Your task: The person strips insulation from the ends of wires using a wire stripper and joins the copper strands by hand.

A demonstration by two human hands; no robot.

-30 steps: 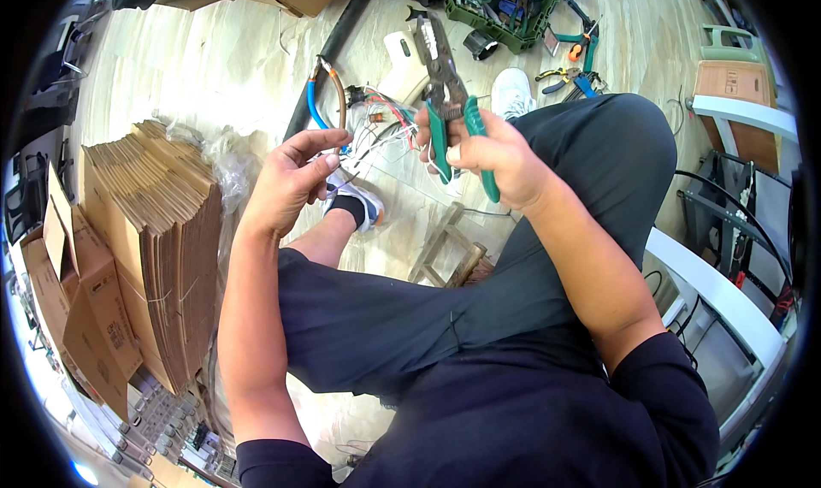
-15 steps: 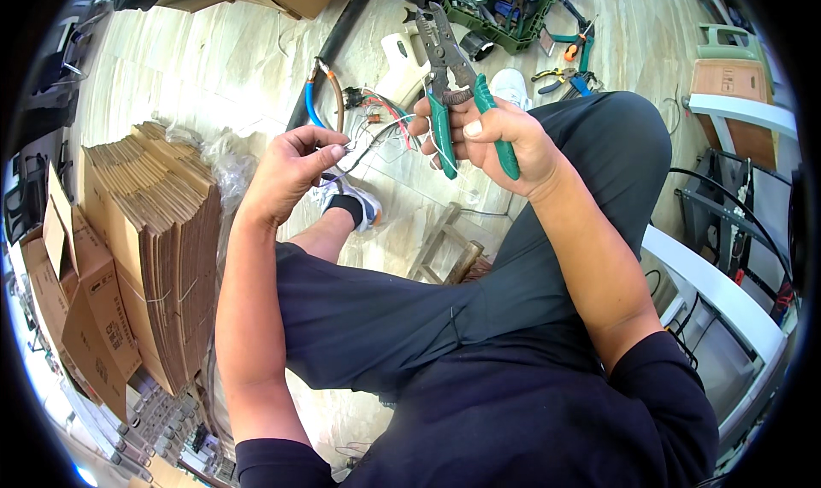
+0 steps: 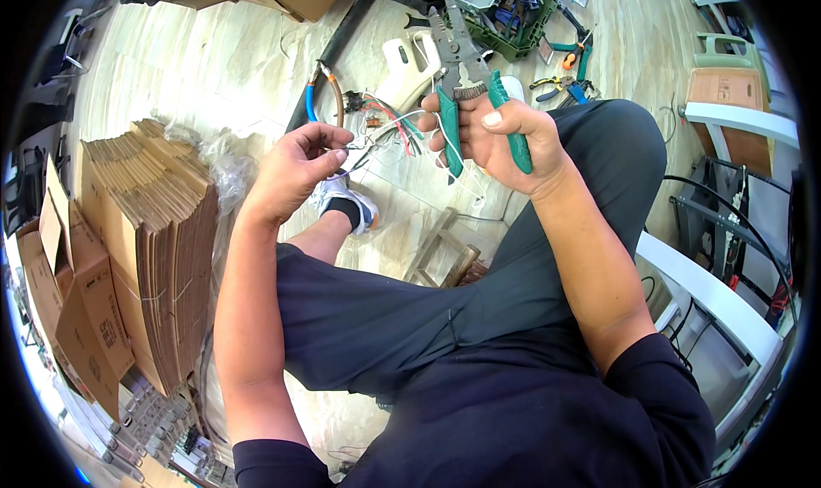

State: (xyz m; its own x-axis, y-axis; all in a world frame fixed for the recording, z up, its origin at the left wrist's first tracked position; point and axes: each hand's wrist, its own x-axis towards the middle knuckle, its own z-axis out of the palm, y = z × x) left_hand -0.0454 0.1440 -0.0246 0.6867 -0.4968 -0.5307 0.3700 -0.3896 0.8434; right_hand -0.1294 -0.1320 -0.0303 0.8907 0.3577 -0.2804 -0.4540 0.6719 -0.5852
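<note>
My right hand [image 3: 513, 137] is wrapped round the wire strippers [image 3: 466, 65], a grey-jawed tool with two green handles standing apart. The jaws point away from me. Thin white wire hangs by the strippers' left handle. My left hand [image 3: 295, 165] pinches the ends of thin wires [image 3: 363, 148] between thumb and fingers; the exact ends are hidden by the fingertips. Between my hands and just beyond lies a tangle of red, green, white and black wires [image 3: 400, 130]. A cream-coloured, gun-shaped tool [image 3: 409, 70] rests on the floor behind the wires.
A thick black cable [image 3: 329, 47] with blue and brown cores lies ahead. The green toolbox [image 3: 513, 39] stands at the far right, with pliers [image 3: 560, 86] beside it. Stacked flat cardboard [image 3: 162, 240] is on my left. A small wooden stool [image 3: 440, 253] sits below my hands.
My right hand has shifted slightly right with the wire strippers, and their handles are spread a little wider. The left hand stays nearly in place, still pinching the wires.
</note>
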